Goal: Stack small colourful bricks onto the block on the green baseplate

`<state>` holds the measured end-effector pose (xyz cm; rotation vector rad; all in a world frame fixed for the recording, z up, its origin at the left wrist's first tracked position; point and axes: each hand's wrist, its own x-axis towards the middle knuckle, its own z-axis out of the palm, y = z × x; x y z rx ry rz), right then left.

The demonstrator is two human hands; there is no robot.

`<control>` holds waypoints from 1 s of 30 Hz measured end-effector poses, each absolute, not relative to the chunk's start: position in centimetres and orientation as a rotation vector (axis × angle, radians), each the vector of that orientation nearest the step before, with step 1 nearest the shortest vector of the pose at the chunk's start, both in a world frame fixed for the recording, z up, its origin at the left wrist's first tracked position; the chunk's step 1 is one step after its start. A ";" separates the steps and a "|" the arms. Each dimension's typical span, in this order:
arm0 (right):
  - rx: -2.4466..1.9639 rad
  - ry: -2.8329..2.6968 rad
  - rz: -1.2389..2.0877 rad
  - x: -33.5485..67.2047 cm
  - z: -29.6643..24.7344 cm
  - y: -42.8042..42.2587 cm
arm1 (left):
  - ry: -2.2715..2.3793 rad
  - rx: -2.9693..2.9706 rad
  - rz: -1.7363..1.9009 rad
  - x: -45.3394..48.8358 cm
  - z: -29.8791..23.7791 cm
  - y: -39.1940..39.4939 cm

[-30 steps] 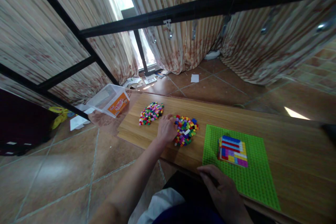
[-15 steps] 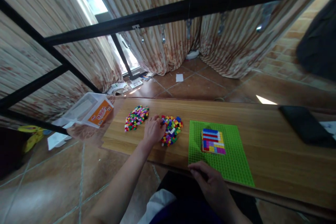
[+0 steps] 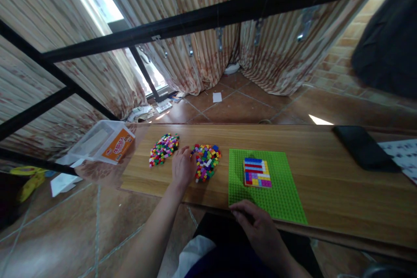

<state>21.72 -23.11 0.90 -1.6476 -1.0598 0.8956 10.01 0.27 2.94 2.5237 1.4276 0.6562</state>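
My left hand point(image 3: 184, 167) is at the left edge of a pile of mixed coloured toy bricks point(image 3: 208, 163). Its fingers are curled together, and whatever sits between the tips is too small to make out. Over the front left corner of a green studded baseplate point(image 3: 283, 191) is my right hand point(image 3: 254, 220), thumb and fingers pressed together; anything inside is hidden. Fixed on the baseplate is a squarish block of bricks point(image 3: 257, 173), with blue, white and red stripes at the back and purple, yellow and orange pieces nearer me.
A second pile of small bricks point(image 3: 163, 149) lies further left on the wooden table point(image 3: 325, 169). Beyond it stands a clear plastic box point(image 3: 100, 141) with an orange label. To the right are a black flat case point(image 3: 365, 147) and a printed sheet point(image 3: 402, 154). A black metal bar point(image 3: 208, 13) crosses above.
The view has shifted, so the table things appear further left. My left hand has drawn back slightly from the brick pile. My right hand stays by the baseplate corner.
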 end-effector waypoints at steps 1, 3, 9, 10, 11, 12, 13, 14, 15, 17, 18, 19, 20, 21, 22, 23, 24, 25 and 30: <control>-1.649 -1.055 0.888 21.8 1.0 -23.1 | 1.379 2.454 0.719 9.9 3.3 -0.5; -1.650 -1.042 0.852 21.8 1.3 -22.9 | 1.210 2.282 0.779 9.8 4.2 -2.5; -1.649 -1.023 0.694 22.0 2.4 -22.4 | 0.936 1.784 0.636 11.1 5.5 -9.6; -1.656 -1.029 0.679 22.0 2.4 -22.4 | 0.897 1.754 0.590 11.3 5.5 -10.4; -1.667 -1.034 0.661 22.1 2.4 -22.4 | 0.863 1.717 0.544 11.4 5.4 -10.9; -1.685 -1.036 0.639 22.2 2.3 -22.4 | 0.837 1.673 0.508 11.4 5.3 -11.3; -1.709 -1.036 0.609 22.2 2.2 -22.5 | 0.818 1.625 0.479 11.3 5.1 -11.5; -1.737 -1.037 0.570 22.3 2.0 -22.5 | 0.809 1.575 0.460 11.2 5.0 -11.6; -1.760 -1.042 0.521 22.4 1.9 -22.5 | 0.806 1.531 0.448 11.1 4.8 -11.6; -1.773 -1.084 0.413 22.4 1.6 -22.4 | 0.797 1.475 0.412 10.8 4.5 -11.6; -1.757 -1.123 0.360 22.4 1.5 -22.3 | 0.795 1.458 0.389 10.6 4.4 -11.7; -1.725 -1.170 0.314 22.4 1.5 -22.2 | 0.794 1.446 0.362 10.5 4.3 -11.7; -1.685 -1.219 0.275 22.3 1.6 -22.0 | 0.796 1.438 0.339 10.4 4.3 -11.8; -1.648 -1.263 0.244 22.3 1.6 -21.8 | 0.801 1.440 0.321 10.3 4.3 -11.9; -1.618 -1.297 0.220 22.2 1.7 -21.6 | 0.807 1.454 0.311 10.2 4.4 -11.9; -1.601 -1.319 0.209 22.2 1.8 -21.4 | 0.814 1.484 0.311 10.1 4.5 -11.7; -1.602 -1.327 0.209 22.2 1.9 -21.3 | 0.824 1.532 0.322 10.1 4.6 -11.4; -1.620 -1.323 0.218 22.2 2.0 -21.2 | 0.849 1.602 0.350 10.1 4.8 -10.9; -1.743 -1.244 0.251 22.8 1.8 -21.7 | 1.195 2.130 0.571 10.5 5.2 -5.7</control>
